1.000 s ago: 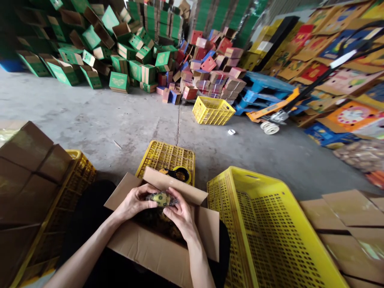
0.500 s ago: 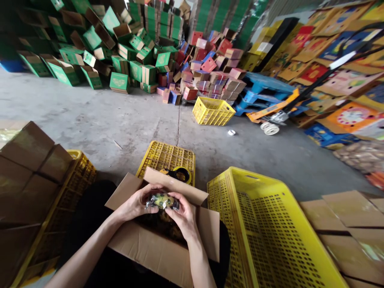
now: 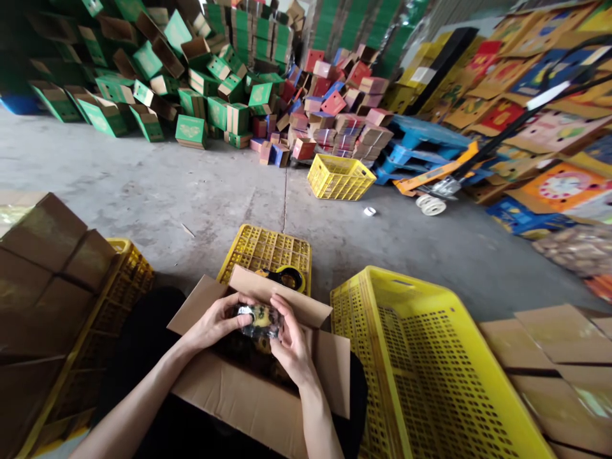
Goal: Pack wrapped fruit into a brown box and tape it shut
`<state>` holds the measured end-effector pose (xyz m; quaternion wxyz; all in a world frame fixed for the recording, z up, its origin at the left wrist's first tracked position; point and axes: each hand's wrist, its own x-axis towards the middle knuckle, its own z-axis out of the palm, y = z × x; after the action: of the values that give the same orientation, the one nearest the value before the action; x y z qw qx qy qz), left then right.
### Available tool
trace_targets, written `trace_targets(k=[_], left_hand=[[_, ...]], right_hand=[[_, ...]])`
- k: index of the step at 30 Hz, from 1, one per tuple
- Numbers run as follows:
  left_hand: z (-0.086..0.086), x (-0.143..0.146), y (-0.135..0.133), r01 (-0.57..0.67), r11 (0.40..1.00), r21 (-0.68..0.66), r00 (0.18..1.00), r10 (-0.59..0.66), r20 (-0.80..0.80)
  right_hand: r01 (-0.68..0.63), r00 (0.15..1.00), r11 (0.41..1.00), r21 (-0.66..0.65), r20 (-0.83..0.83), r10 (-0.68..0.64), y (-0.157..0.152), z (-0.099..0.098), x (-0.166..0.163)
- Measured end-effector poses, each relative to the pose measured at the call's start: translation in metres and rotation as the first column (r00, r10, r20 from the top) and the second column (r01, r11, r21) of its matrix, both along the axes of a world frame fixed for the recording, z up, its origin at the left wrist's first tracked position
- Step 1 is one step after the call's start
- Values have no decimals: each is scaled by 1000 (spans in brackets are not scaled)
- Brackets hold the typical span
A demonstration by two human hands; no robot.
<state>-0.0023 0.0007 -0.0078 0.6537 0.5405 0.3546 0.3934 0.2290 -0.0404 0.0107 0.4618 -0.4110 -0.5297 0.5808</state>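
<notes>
A seated person in dark clothing holds a clear-wrapped item (image 3: pixel 261 320), yellow with dark markings, above an open cardboard box (image 3: pixel 239 389) at lower centre of the frame. The left hand (image 3: pixel 217 324) grasps the item's left end, thumb pressed across its top, while the right hand (image 3: pixel 292 347) cups the opposite end between thumb and fingers. The box's flaps stand spread outward; dark and yellow contents lie in shadow inside, too dim to make out. Just beyond the box, a yellow crate with a grid face (image 3: pixel 268 245) bears a black-and-yellow tool with a round ring (image 3: pixel 291 278), partly hidden by a flap. A large yellow crate (image 3: pixel 447 357) stands at lower right, with brown cartons (image 3: pixel 549 344) beside it at the frame's edge; more brown cartons (image 3: pixel 43 236) fill the lower left. Across the grey concrete floor (image 3: pixel 229 191), a small yellow crate (image 3: pixel 342 178) stands right of upper centre, near blue pallets (image 3: pixel 415 137) and an orange pallet jack (image 3: pixel 437 175). Green boxes (image 3: pixel 191 131) lie heaped at upper left, red and pink boxes (image 3: pixel 329 102) at top centre, and colourfully printed cartons (image 3: pixel 549 121) rise at upper right
</notes>
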Motion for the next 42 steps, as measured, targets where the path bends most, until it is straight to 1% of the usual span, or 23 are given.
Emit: trace_targets(k=[2,4,5,7,10,12,14,17,20,23,25,27,31,34,36,38,42], left_hand=[[-1,0,-1,-52,999,11,999,52,16],[-1,-1,-2,-78,997,26,997,78,27],[-2,-1,-2,-76,997,33,997,75,30],[-3,-1,-2,-48,998,33,999,47,27],[-7,-1,-3,-4,1000,22,1000,3,26],[-9,-1,-4,9,1000,9,999,-9,45],[-9,0,-5,29,1000,-11,996,-28,79],[-6,1,-6,65,997,-28,989,-61,136],[-2,2,-4,70,997,-22,988,-66,140],[2,3,-1,98,995,-5,995,-98,18],[3,2,0,114,994,-5,992,-114,-55],[2,1,-1,94,996,-6,993,-94,-66],[-6,-1,-2,-12,1000,9,999,12,-43],[-11,-1,-2,-57,998,20,998,57,-22],[-12,0,-1,-42,999,35,999,42,-7],[-11,1,-2,-3,998,55,1000,3,-16],[-8,0,-3,61,995,82,997,-57,-55]], right_hand=[[11,992,1000,1,-127,-11,1,-2,2],[55,975,998,-3,-216,-55,3,-4,3],[78,972,997,-9,-223,-78,3,-4,3],[89,979,995,-36,-180,-94,3,-4,2],[16,993,989,-144,-114,-33,1,-3,0],[-27,993,971,-238,-118,-1,-1,-4,-1],[-22,992,956,-291,-128,-16,-3,-7,-2],[48,990,962,-268,-115,-81,-2,-12,-1],[47,992,976,-212,-101,-70,-1,-14,-2],[14,995,984,-179,-95,-32,-1,-14,-4],[23,996,985,-169,-87,-38,-2,-14,-5],[31,996,984,-178,-80,-45,-2,-14,-5],[34,995,975,-221,-83,-54,-1,-12,-3],[10,995,966,-256,-97,-36,0,-11,-2],[-11,992,963,-271,-121,-22,0,-9,-1],[-15,994,966,-259,-111,-15,0,-8,-1],[2,1000,981,-195,-2,-2,0,-5,0]])
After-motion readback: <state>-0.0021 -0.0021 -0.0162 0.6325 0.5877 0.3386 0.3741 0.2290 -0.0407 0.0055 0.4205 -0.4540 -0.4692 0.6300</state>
